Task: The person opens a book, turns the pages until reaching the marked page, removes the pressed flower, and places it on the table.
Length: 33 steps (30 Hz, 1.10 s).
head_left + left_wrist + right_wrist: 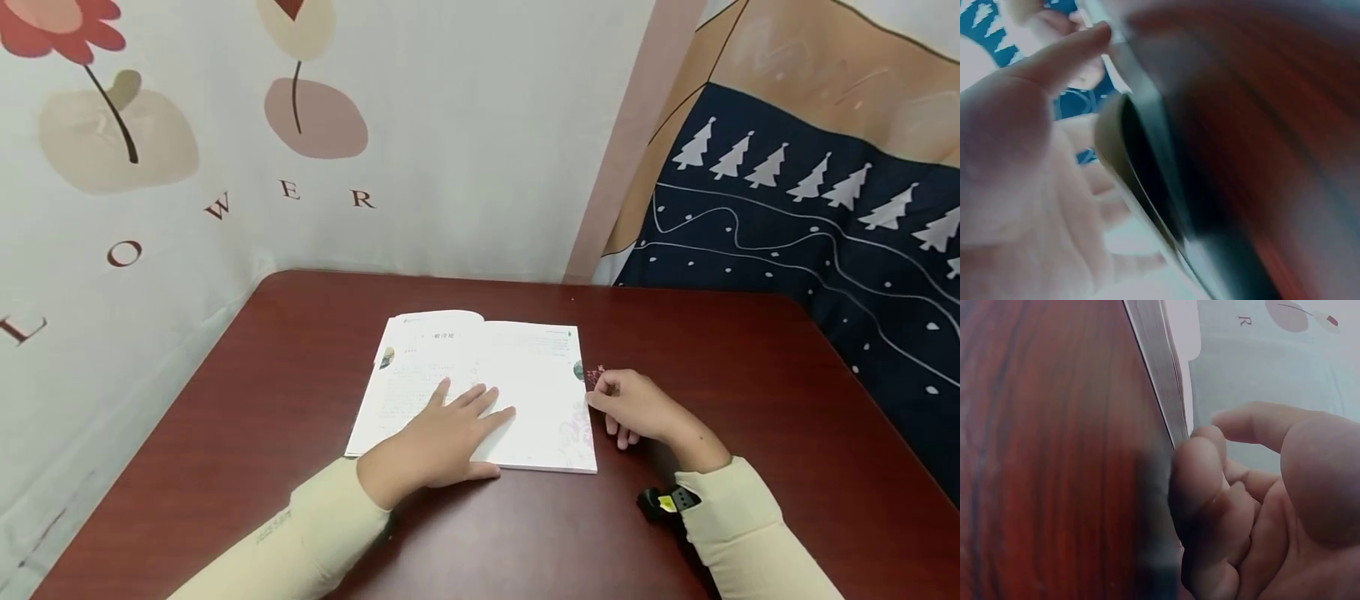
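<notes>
An open book (536,400) with printed white pages lies on the table. My left hand (442,442) rests across its lower middle, fingers spread over the pages and thumb at the bottom edge. In the left wrist view that hand's palm (1029,187) shows beside the book's edge. My right hand (637,408) is at the book's right edge, its thumb and index finger pinching at a page's edge. Its other fingers curl below, as the fingers (1222,519) show in the right wrist view. A small red branch-like shape (595,375) sits beside the right fingers; its kind is unclear.
The dark red-brown table (285,375) extends around the book. A black band with a yellow patch (667,502) is at the right wrist. Behind the table hang a white flower-print curtain (465,167) and a navy cloth with white trees (787,225).
</notes>
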Tool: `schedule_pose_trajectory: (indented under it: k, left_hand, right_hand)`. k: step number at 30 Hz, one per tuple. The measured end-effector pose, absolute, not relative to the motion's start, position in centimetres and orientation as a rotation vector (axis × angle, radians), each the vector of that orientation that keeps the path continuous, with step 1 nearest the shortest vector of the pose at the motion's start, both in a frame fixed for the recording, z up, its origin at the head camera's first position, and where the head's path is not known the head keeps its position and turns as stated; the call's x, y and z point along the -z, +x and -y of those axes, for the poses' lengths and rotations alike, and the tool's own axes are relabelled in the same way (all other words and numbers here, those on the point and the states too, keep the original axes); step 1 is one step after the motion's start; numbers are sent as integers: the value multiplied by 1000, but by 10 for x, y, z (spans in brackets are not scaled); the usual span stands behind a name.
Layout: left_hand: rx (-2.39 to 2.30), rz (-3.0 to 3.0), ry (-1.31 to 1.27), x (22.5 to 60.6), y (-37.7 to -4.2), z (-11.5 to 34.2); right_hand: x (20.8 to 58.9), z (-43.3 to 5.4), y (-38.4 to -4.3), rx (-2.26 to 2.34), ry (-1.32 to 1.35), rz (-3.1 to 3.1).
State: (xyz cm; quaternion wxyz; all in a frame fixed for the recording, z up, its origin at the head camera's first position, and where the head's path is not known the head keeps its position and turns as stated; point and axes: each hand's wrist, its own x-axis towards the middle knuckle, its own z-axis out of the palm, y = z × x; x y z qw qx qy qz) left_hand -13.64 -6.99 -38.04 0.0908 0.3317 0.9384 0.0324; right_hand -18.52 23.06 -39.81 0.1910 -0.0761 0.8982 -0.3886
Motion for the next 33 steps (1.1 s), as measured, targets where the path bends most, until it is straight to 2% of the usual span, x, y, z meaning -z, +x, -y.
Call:
schedule_pose_trajectory:
  k: [7,17,33]
  left_hand:
    - [-142,-2812,1105,385,-130,100]
    - [112,-2967,1356,397,-121,124]
    - [-37,-3047,1308,386,-115,151]
  right_hand:
    - [402,-231,-183,1041,-233,-2472]
    - [415,-230,-177,1058,-331,-2393]
    - [411,-236,-184,1089,-320,-2359]
